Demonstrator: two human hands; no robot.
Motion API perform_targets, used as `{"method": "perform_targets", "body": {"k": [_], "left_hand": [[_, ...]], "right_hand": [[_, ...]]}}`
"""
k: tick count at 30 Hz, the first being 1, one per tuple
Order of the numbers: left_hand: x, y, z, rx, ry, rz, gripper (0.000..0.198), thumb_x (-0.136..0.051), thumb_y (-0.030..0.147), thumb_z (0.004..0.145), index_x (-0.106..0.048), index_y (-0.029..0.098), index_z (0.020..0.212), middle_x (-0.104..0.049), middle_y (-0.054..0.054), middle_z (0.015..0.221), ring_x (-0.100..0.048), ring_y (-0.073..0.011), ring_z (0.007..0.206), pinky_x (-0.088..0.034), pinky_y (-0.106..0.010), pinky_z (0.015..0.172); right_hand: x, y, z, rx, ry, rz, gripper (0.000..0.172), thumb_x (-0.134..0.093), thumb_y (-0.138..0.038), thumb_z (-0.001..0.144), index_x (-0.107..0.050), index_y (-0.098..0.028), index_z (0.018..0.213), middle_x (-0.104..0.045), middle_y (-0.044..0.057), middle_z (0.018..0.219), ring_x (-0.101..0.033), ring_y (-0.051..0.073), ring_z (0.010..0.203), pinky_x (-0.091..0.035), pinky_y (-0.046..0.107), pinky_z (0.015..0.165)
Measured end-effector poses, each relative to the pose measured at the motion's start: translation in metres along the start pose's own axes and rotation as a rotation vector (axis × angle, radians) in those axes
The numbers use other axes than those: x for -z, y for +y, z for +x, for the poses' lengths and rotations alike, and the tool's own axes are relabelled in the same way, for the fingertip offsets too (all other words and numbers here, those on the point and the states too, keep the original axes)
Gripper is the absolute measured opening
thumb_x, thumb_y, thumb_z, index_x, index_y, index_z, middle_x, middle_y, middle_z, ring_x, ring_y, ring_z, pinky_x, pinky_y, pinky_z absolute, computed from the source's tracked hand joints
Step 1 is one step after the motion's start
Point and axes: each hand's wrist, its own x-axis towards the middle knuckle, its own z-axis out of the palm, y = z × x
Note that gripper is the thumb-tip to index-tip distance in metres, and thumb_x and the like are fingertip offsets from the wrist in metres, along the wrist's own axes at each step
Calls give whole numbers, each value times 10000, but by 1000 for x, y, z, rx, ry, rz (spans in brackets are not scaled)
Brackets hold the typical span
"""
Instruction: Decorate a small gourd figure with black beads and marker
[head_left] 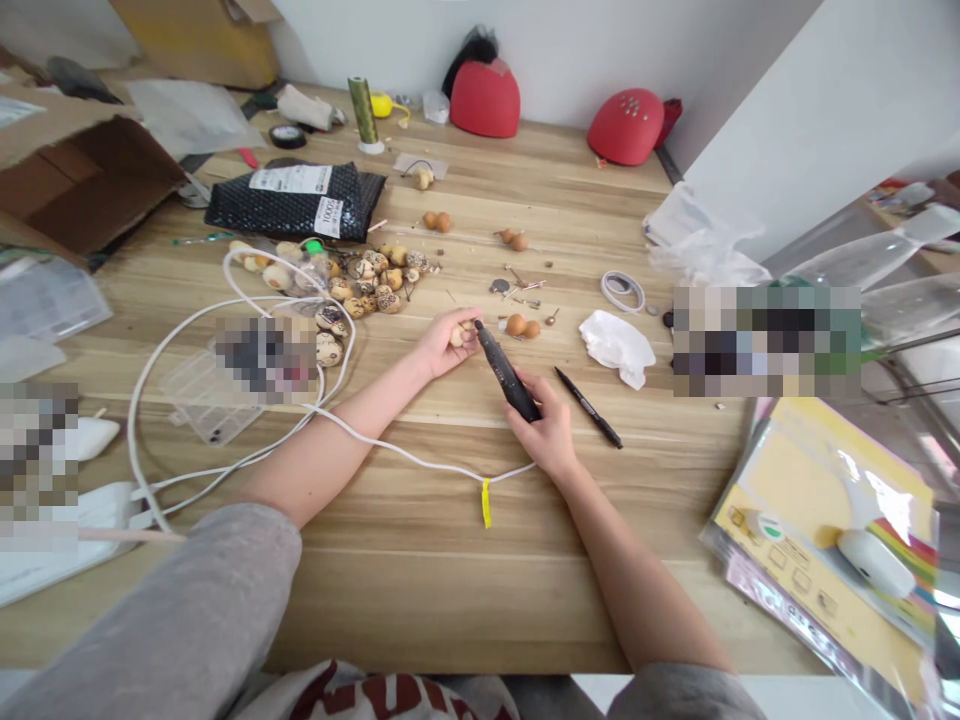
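Note:
My left hand [442, 345] is closed around a small pale gourd [458, 335], its fingers hiding part of it. My right hand [551, 425] grips a black rotary tool [501, 368], whose tip meets the gourd or lies just in front of it; I cannot tell which. A white cable [420, 462] with a yellow tag [486, 503] runs from under my right hand across my left forearm. Just beyond the tool lies a brown gourd [523, 326]. A black marker pen [589, 407] rests right of my right hand.
Many patterned gourds [375, 280] are heaped at the left, near a black bubble mailer [292, 203]. A tape roll [622, 291] and crumpled white tissue [617, 345] lie to the right. Packaged sheets [810, 530] cover the right edge. Two red cases [486, 100] stand by the wall.

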Motion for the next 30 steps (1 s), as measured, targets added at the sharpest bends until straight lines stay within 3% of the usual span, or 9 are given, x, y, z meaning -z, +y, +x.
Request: {"method": "perform_targets", "body": {"k": [30], "left_hand": [[5,4,1,78,-120,-192,265,-419,113,863,-556,80,639,-555,-22,542,-402,-4,350,-292,-92,314]], "right_hand": [[0,-1,-1,1,-5,-9,417,-561,-223,718,-568,-176,1133,-691,65,1018,-647,213,922,-536,327,766]]}}
